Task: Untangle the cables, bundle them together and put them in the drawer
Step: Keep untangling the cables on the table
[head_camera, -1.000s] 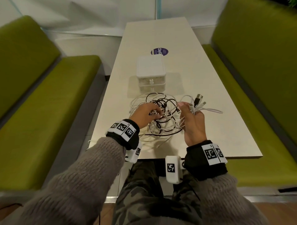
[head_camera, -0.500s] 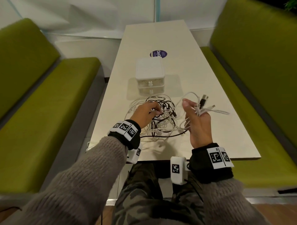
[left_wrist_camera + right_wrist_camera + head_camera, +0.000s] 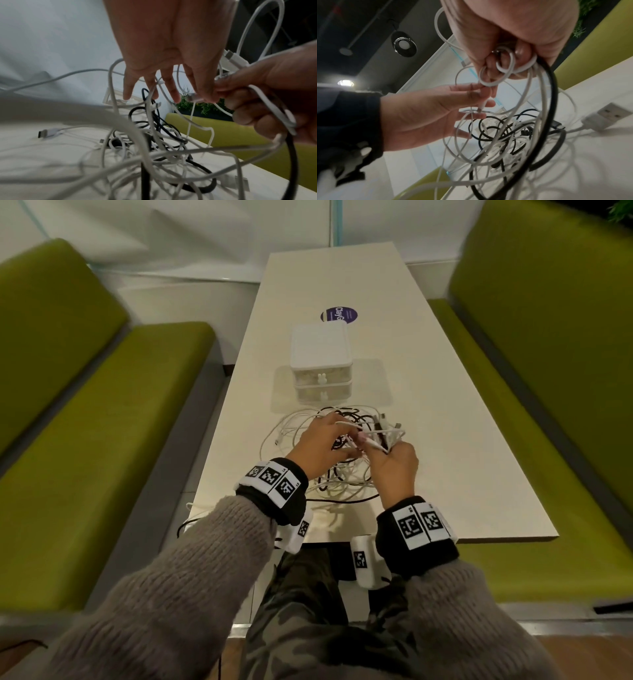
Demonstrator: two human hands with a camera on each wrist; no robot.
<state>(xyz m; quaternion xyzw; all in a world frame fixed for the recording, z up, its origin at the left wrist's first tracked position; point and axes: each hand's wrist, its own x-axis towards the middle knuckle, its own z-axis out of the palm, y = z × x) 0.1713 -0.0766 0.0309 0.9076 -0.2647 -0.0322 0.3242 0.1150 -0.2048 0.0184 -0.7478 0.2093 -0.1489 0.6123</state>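
A tangle of white and black cables lies on the near part of the table; it also fills the left wrist view and the right wrist view. My right hand is raised over it and grips several white loops and one black cable. My left hand meets it and pinches a thin white cable end between thumb and forefinger, the other fingers spread. A white two-drawer box stands just beyond the tangle, both drawers closed.
Green benches run along both sides of the table. A purple sticker lies beyond the box. A USB plug rests on the table at the right, another white plug at the left. One cable hangs over the near left edge.
My right hand has moved left with its cable ends and now meets the left hand. The left hand has risen from the pile holding a white cable end.
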